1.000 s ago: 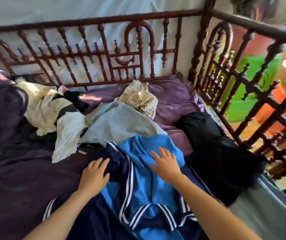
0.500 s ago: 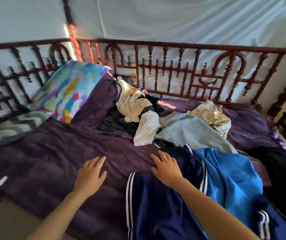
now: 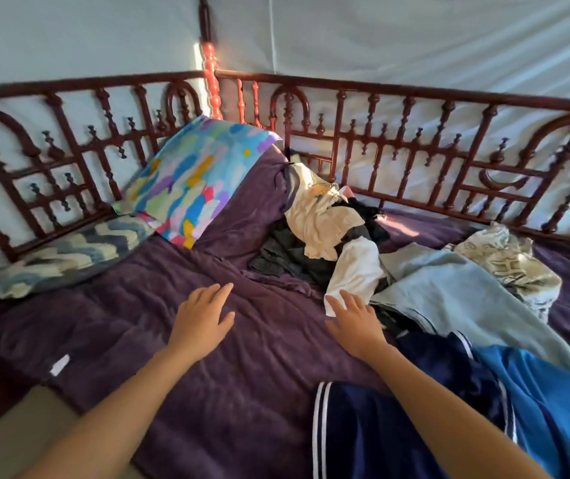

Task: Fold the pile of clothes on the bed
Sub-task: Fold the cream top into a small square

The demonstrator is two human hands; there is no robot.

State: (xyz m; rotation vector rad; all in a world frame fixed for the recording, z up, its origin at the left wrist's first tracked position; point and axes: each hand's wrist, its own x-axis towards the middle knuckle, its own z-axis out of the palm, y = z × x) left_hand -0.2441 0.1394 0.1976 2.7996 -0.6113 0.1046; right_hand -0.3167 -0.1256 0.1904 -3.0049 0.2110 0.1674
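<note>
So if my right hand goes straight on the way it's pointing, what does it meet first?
Probably the white garment: your right hand points up the bed, fingers right at its lower edge. Depth is hard to judge.

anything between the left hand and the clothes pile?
Head view: only bare, wrinkled purple plush blanket lies between the left hand and the jumbled pile of cream, black and white clothes.

The left grip and right grip are bare hands. Behind each grip a bare forearm runs, uncovered as far as it shows. Nail detail is too blurred to tell.
</note>
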